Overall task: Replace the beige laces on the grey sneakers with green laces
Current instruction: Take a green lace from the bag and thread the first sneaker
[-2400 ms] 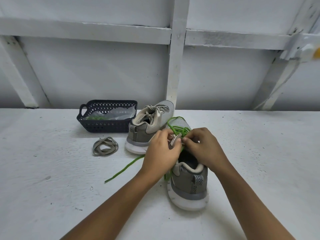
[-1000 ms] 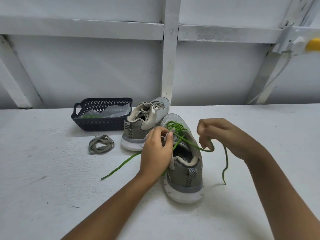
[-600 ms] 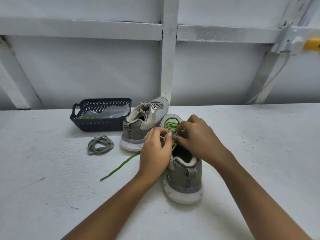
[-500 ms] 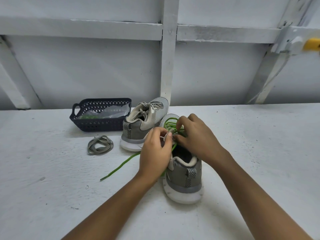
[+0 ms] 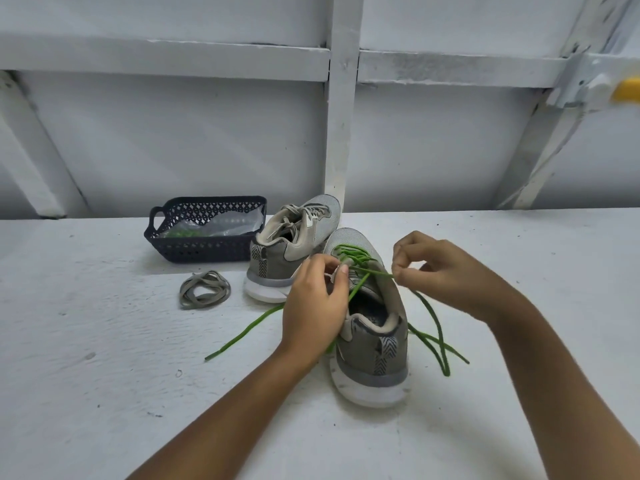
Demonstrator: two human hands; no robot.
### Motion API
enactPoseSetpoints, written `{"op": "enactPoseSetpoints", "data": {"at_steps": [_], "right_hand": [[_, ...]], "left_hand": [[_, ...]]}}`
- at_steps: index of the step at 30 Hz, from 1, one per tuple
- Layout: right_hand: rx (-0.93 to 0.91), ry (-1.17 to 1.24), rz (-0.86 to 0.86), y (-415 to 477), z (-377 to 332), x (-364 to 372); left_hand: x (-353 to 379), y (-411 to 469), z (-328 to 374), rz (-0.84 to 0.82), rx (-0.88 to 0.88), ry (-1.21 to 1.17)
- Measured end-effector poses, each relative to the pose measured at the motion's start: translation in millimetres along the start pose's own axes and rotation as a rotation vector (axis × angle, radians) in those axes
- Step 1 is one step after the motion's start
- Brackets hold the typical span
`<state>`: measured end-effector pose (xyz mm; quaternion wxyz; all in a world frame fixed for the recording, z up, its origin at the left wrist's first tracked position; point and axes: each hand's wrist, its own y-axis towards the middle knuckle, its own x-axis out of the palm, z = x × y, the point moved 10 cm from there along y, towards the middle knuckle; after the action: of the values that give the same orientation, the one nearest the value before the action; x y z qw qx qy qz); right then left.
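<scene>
On the white desk (image 5: 104, 375) the near grey sneaker (image 5: 372, 341) stands heel toward the viewer, partly threaded with a green lace (image 5: 353, 252). The left hand (image 5: 313, 306) rests against the sneaker's left side, its thumb and forefinger pinched closed at the eyelet flap near the tongue. The right hand (image 5: 446, 271) hovers just right of the sneaker, fingers curled narrow and pinching a strand of the green lace that runs taut from the eyelets. From that hand the lace drops in loops to the desk right of the heel. The lace's other end trails left across the desk, passing under the left hand.

Farther back and left, the second grey sneaker (image 5: 294, 244) carries its beige laces. A loose coiled beige lace (image 5: 204, 289) lies left of it. A dark basket (image 5: 207, 230) with a plastic bag inside sits beyond, by the wall.
</scene>
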<state>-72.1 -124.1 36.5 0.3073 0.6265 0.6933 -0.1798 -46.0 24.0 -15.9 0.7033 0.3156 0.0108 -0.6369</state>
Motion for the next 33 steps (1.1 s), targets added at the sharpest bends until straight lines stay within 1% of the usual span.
{"op": "enactPoseSetpoints", "data": {"at_steps": [2, 4, 6, 8, 10, 12, 14, 17, 19, 21, 22, 24, 26, 28, 30, 33], "right_hand": [[0.039, 0.038, -0.07, -2, 0, 2], [0.066, 0.157, -0.115, -2, -3, 12], [0.096, 0.384, -0.059, 2, -6, 13], [0.161, 0.627, 0.019, 6, -7, 10], [0.221, 0.875, 0.06, 11, -11, 9], [0.253, 1.121, 0.101, 18, -17, 7], [0.259, 1.233, 0.131, 25, -25, 5], [0.266, 1.222, 0.127, 35, -33, 7], [0.272, 1.206, 0.13, 39, -34, 10], [0.279, 1.194, 0.126, 42, -32, 12], [0.286, 1.17, 0.123, 43, -29, 12], [0.311, 1.125, 0.136, 43, -19, 11], [0.332, 1.114, 0.165, 39, -6, 11], [0.323, 1.088, 0.144, 35, 4, 15], [0.284, 1.013, 0.06, 30, 6, 24], [0.19, 0.857, -0.039, 22, 0, 33]], "left_hand": [[1, 1, -1, -0.013, -0.012, -0.001], [1, 2, -1, -0.019, -0.017, -0.007], [1, 3, 3, -0.025, -0.002, -0.027], [-1, 5, 10, -0.008, 0.04, -0.05], [-6, 5, 21, 0.004, 0.096, -0.081], [-4, 2, 38, -0.063, 0.178, -0.088], [8, -6, 54, -0.191, 0.243, -0.028], [23, -12, 62, -0.284, 0.249, 0.063], [27, -12, 62, -0.303, 0.224, 0.016], [25, -11, 64, -0.315, 0.208, -0.056], [23, -9, 63, -0.336, 0.169, -0.12], [15, -1, 61, -0.376, 0.025, -0.347], [-2, 16, 56, -0.325, -0.103, -0.55], [-20, 37, 49, -0.24, -0.187, -0.661], [-31, 56, 41, -0.172, -0.257, -0.717], [-37, 77, 28, -0.125, -0.367, -0.746]]}}
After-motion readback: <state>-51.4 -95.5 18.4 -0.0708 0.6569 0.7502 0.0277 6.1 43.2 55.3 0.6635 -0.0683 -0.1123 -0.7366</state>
